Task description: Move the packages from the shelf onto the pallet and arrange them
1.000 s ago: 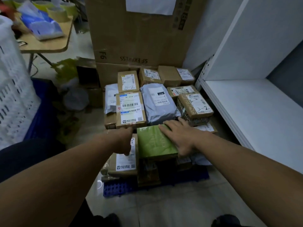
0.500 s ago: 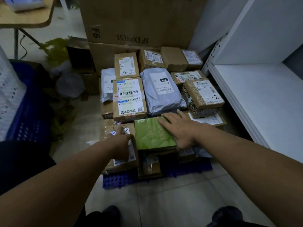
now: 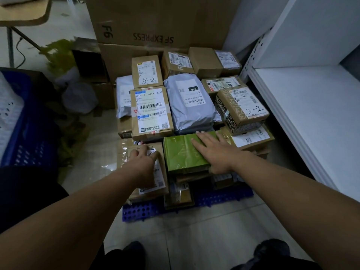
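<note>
**A:** Your right hand [image 3: 212, 152] lies flat on the green package [image 3: 181, 154], fingers straight and spread, gripping nothing. I read that as pressing it level onto the stack under your palm.

**B:** Your left hand [image 3: 143, 160] sits on the brown box [image 3: 162, 172] just left of the green one. Its fingers are loosely bent with the tips on the box top, and I see nothing closed in them. My guess is you're steadying that neighbour so it doesn't slide while you square the green one.

**A:** Mind the edges. The green package's far edge comes right up to the grey mailer [image 3: 191, 106] just beyond your right fingertips, and its left edge runs close along the brown box. There's little play on either side.

**B:** Just right of your right hand, a flat labelled box [image 3: 253, 137] meets the green one's corner. The box marked 3-2 [image 3: 241, 108] is stacked beyond it, and the shelf [image 3: 311, 114] stands further right.

**A:** The open room is toward you. A strip of the blue pallet [image 3: 140, 212] shows below both wrists, with only low parcels on it. I'd judge any nudge should come toward your body, not outward.
</note>
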